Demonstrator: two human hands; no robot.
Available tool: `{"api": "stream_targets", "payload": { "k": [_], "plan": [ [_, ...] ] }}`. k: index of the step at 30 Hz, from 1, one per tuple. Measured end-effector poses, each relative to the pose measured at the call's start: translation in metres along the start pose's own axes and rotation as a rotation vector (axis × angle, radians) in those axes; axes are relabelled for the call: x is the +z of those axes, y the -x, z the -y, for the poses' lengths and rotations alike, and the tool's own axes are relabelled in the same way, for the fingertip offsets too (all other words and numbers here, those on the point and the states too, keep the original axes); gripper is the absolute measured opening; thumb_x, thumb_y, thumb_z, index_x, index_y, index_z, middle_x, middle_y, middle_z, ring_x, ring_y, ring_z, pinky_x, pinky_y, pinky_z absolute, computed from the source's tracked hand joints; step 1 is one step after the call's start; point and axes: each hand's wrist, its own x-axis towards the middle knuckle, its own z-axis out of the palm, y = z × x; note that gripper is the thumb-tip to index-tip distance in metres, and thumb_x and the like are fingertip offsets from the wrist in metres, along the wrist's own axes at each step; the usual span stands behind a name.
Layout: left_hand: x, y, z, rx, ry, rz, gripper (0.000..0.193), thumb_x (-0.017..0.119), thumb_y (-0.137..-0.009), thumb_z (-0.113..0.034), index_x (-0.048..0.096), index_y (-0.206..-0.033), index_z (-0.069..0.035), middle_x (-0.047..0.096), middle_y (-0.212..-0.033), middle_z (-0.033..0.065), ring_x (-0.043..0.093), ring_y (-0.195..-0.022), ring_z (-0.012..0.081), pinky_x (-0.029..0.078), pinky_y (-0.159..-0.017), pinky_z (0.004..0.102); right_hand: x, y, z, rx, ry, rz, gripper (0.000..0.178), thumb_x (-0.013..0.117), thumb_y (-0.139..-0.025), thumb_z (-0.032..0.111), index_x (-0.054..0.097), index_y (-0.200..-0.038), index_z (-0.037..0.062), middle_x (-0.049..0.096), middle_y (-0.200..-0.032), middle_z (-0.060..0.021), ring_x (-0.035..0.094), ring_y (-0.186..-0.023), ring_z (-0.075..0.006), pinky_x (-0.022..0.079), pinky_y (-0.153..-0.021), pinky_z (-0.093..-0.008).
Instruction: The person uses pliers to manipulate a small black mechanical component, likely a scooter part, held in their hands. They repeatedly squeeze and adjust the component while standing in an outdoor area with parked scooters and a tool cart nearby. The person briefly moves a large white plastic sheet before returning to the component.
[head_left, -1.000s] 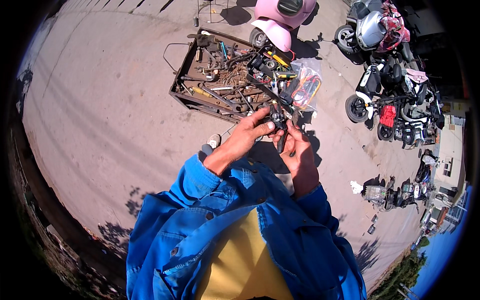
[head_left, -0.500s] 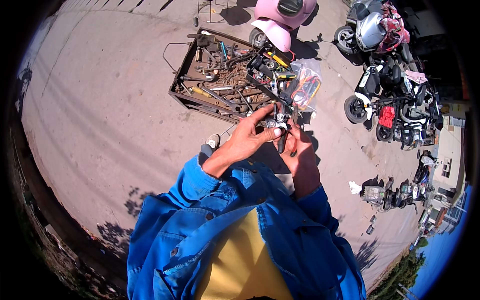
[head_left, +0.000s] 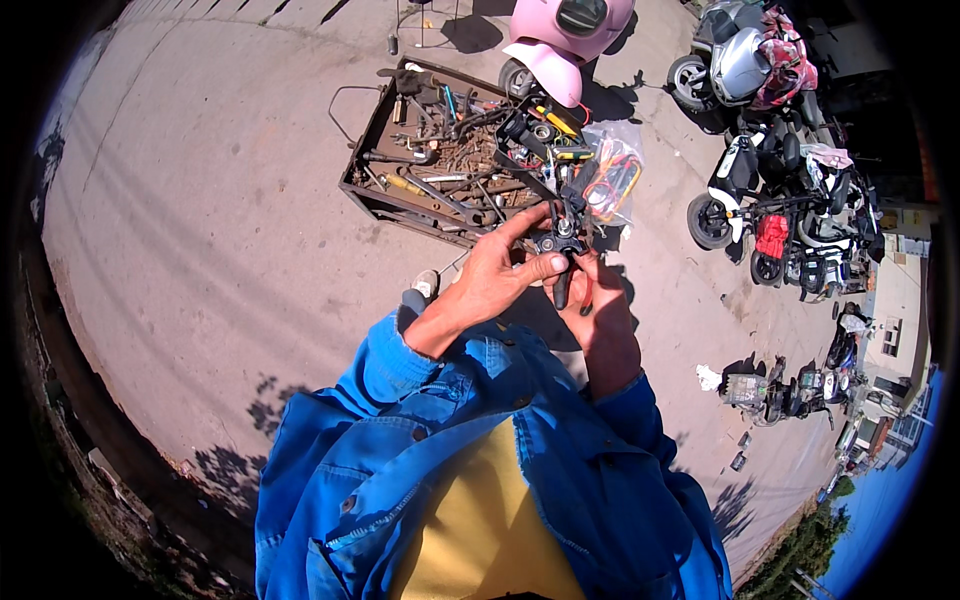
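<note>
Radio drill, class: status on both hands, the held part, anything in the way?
Left fingers gripping dark metal part. Right fingers holding red-handled tool. Open toolbox just beyond, apparently not in the way.

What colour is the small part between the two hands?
The small part is mostly black, with silvery metal; best seen in the head view.

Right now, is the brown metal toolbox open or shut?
Open: no lid covers the toolbox, and the yellow handle lying inside shows plainly from above.
</note>
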Motion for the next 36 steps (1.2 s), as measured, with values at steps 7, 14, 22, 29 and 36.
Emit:
{"api": "stream_targets", "payload": {
  "k": [7, 14, 22, 29, 36],
  "plan": [
    [-0.001, 0.003, -0.002, 0.018, -0.049, -0.008, 0.073, 0.077, -0.096, -0.014, 0.038, -0.155, 0.007, 0.056, -0.139, 0.0155, 0.067, -0.109, 0.0175, 0.056, -0.09, 0.0312, 0.028, 0.009, 0.0, -0.029, 0.051, -0.07, 0.024, 0.059, -0.104, 0.019, 0.062, -0.123, 0.0054, 0.071, -0.108, -0.0071, 0.067, -0.091, -0.018, 0.054, -0.078, -0.0338],
    [0.001, 0.004, -0.008, 0.037, -0.047, 0.001, 0.073, 0.078, -0.095, -0.014, 0.039, -0.154, 0.007, 0.058, -0.137, 0.014, 0.067, -0.107, 0.0162, 0.056, -0.088, 0.0306, 0.03, 0.011, 0.0, -0.038, 0.048, -0.054, 0.026, 0.059, -0.104, 0.02, 0.062, -0.126, 0.0054, 0.071, -0.111, -0.0076, 0.068, -0.096, -0.0187, 0.054, -0.081, -0.034],
    [0.002, 0.006, -0.012, 0.066, -0.084, -0.011, 0.076, 0.086, -0.087, -0.016, 0.047, -0.148, 0.004, 0.06, -0.132, 0.0115, 0.064, -0.11, 0.0174, 0.056, -0.092, 0.0339, 0.033, 0.01, 0.003, -0.057, -0.008, 0.052, 0.031, 0.057, -0.107, 0.021, 0.06, -0.133, 0.004, 0.07, -0.121, -0.0085, 0.069, -0.107, -0.0221, 0.055, -0.089, -0.0368],
    [0.001, 0.005, -0.009, 0.294, -0.272, -0.024, 0.076, 0.092, -0.079, -0.016, 0.054, -0.144, -0.004, 0.061, -0.137, 0.0088, 0.06, -0.125, 0.0207, 0.05, -0.107, 0.04, 0.022, 0.004, 0.005, -0.055, -0.027, 0.111, 0.029, 0.056, -0.108, 0.019, 0.059, -0.132, 0.0039, 0.07, -0.121, -0.0082, 0.069, -0.109, -0.0212, 0.057, -0.093, -0.0382],
    [0.001, 0.002, -0.015, 0.448, -0.405, -0.021, 0.067, 0.092, -0.075, -0.011, 0.062, -0.134, -0.008, 0.057, -0.145, 0.0122, 0.054, -0.136, 0.0275, 0.047, -0.111, 0.0418, 0.035, 0.008, 0.009, -0.085, -0.049, 0.114, 0.018, 0.056, -0.108, 0.016, 0.061, -0.123, 0.0074, 0.07, -0.117, -0.0063, 0.069, -0.108, -0.0192, 0.057, -0.089, -0.0353]
  ]
}}
